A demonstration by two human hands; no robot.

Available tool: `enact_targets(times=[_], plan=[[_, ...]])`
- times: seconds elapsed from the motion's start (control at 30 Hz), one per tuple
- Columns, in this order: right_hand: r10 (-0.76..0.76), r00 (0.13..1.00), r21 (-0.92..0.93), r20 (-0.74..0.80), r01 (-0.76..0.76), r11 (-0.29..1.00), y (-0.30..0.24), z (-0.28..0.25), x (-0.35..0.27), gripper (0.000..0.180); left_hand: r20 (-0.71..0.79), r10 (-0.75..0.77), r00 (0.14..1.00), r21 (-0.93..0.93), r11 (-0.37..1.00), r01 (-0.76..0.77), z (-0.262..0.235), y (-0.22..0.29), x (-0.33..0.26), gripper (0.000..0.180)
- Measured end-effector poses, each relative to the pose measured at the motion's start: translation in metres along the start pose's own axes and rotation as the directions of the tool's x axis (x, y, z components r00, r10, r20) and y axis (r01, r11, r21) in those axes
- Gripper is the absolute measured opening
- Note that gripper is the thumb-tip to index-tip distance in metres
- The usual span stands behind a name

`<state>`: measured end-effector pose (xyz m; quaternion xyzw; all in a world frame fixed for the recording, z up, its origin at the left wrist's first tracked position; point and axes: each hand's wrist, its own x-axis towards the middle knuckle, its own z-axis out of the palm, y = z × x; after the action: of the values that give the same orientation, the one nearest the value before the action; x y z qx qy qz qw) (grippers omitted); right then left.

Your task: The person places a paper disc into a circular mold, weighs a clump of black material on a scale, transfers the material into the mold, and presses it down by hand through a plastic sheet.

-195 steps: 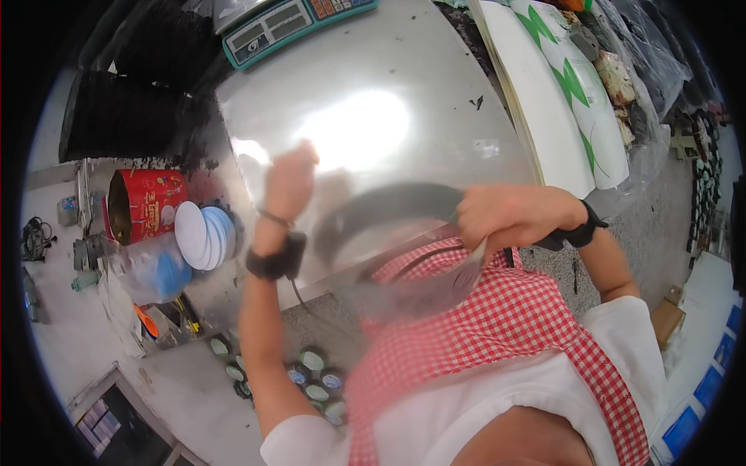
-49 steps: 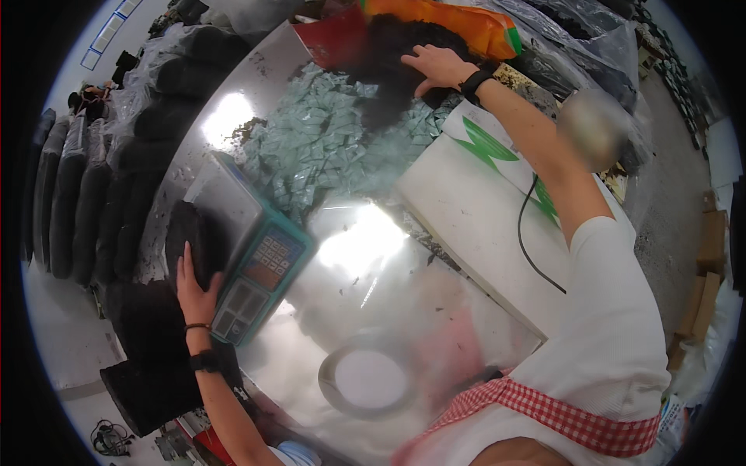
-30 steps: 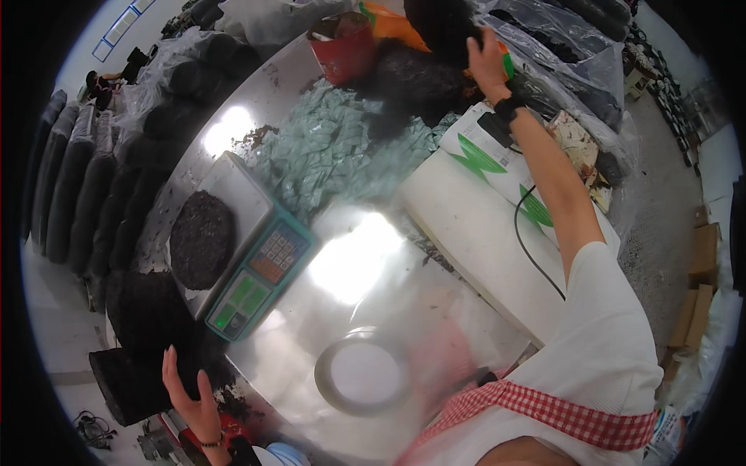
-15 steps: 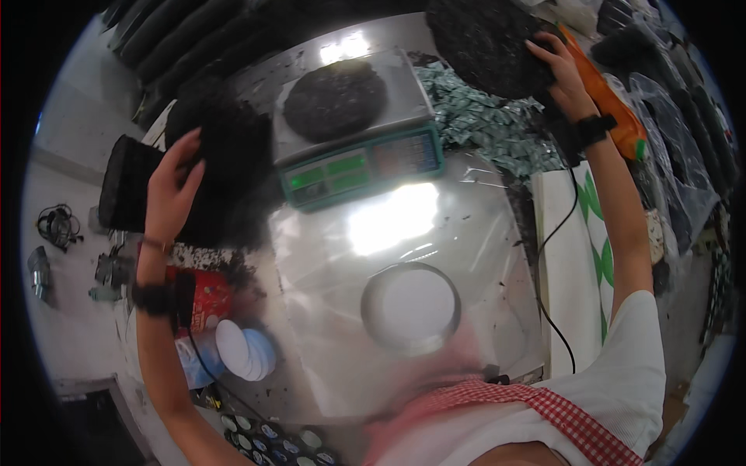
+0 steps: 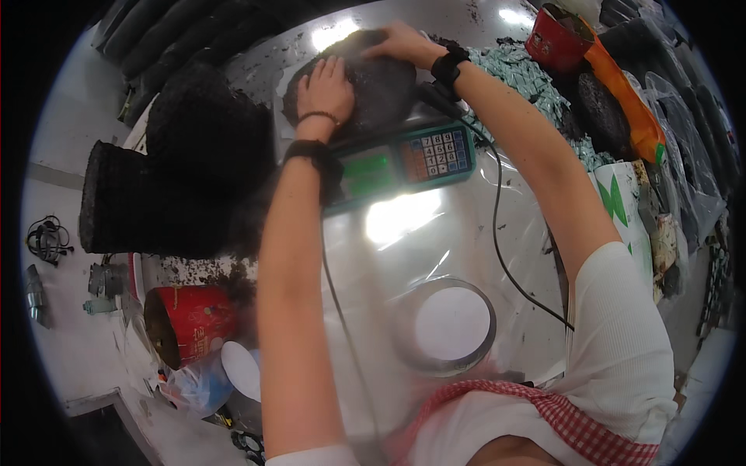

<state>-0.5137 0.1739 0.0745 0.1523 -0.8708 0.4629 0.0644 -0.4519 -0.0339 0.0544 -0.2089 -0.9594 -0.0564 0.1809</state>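
A dark round cake of pressed material [image 5: 385,85] lies on the pan of a green electronic scale [image 5: 404,159] at the far side of the table. My left hand [image 5: 326,85] rests flat on the cake's left part, fingers spread. Over its far right edge my right hand [image 5: 400,48] curves, fingers touching the rim. Both wrists wear black bands, and a thin black cable runs from the right wrist down to my body.
A metal ring with a white disc [image 5: 451,326] sits on the shiny plastic-covered tabletop [image 5: 404,233]. Stacks of dark cakes [image 5: 179,179] stand at the left, a red tin [image 5: 190,322] near left, a red bucket [image 5: 559,39] and a pile of small green packets [image 5: 528,74] at the far right.
My view has swung back over the scale. My left hand left the dark stack at the left and now lies on the cake on the scale; my right hand came in from the far right.
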Motion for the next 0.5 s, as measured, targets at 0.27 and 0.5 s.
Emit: enact_targets(times=[0.27, 0.5], plan=[[-0.429, 0.703, -0.286, -0.567, 0.321, 0.903, -0.101, 0.005, -0.078, 0.026, 0.108, -0.102, 0.989, 0.03, 0.995, 0.1, -0.01, -0.041, -0.013, 0.05], [0.529, 0.468, 0.656, -0.708, 0.157, 0.738, 0.048, -0.203, -0.198, 0.043, 0.067, -0.094, 0.993, -0.075, 0.992, 0.099, -0.047, -0.032, -0.01, 0.047]])
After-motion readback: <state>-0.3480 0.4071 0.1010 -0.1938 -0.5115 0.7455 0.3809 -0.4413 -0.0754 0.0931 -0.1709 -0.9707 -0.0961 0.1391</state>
